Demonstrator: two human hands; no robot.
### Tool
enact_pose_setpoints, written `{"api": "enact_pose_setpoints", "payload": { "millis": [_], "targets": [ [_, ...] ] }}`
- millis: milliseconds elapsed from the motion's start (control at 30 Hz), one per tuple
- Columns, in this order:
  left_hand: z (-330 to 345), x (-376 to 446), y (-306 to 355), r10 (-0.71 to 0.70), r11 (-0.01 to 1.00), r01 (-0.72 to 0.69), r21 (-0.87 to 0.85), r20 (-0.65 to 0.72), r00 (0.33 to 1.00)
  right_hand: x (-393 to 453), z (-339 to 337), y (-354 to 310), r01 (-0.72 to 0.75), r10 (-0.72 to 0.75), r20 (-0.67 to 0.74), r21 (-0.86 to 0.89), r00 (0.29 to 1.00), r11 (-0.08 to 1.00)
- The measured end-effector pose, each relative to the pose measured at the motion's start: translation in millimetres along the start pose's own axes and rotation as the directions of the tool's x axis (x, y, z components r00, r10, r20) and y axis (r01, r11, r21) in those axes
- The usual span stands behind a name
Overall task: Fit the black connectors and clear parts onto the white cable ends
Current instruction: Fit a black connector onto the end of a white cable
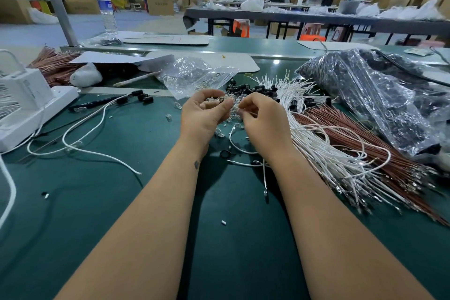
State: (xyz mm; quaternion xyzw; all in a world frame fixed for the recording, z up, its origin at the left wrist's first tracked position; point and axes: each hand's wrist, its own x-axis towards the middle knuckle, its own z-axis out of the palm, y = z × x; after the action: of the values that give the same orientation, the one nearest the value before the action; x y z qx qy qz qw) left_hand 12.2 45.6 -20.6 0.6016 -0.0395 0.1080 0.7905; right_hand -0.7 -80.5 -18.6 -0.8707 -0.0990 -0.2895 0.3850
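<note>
We see left hand [203, 114] curled round small clear parts [233, 114], right hand [259, 117] pinching a white cable [239, 146] end, probably mating them mid-bench; black connectors [250, 91] piled just behind for reach.

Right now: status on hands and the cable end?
Left hand pinching small parts. Right hand pinching white cable end against them. Black connectors piled just behind; nothing blocking.

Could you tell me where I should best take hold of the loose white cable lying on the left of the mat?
Probably pinch the loose white cable near its bare tip at the mat's open middle, coming from above. That end lies flat and alone, whereas its far end runs among black connectors.
</note>
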Motion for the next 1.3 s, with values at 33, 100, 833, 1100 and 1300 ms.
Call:
{"api": "enact_pose_setpoints", "payload": {
  "millis": [33,100,833,1100,1300],
  "targets": [
    [0.3,-0.6,0.6,-0.002,1.000,0.002,-0.006,0.028,1.000,0.3,-0.5,0.3,-0.013,0.013,0.000,0.019,1.000,1.000],
    [1.3,-1.8,1.0,-0.021,0.999,0.023,-0.025,0.081,0.996,1.5,-2.2,1.1,-0.040,0.041,-0.006,0.044,0.999,0.998],
    [-3.0,-0.6,-2.7,0.019,0.998,-0.025,0.053,0.112,0.993,2.7,-1.6,3.3,0.038,-0.037,0.028,-0.050,0.999,0.998],
    [-2.4,-1.4,-3.3,0.071,0.993,-0.081,0.085,0.120,0.990,1.9,-0.2,4.5,0.025,-0.022,0.054,-0.049,0.998,0.998],
    [0.1,-2.2,-3.2,0.076,0.995,-0.081,0.060,0.081,0.994,-0.4,-0.3,-0.8,0.003,-0.004,0.016,0.064,1.000,0.998]
  ]
}}
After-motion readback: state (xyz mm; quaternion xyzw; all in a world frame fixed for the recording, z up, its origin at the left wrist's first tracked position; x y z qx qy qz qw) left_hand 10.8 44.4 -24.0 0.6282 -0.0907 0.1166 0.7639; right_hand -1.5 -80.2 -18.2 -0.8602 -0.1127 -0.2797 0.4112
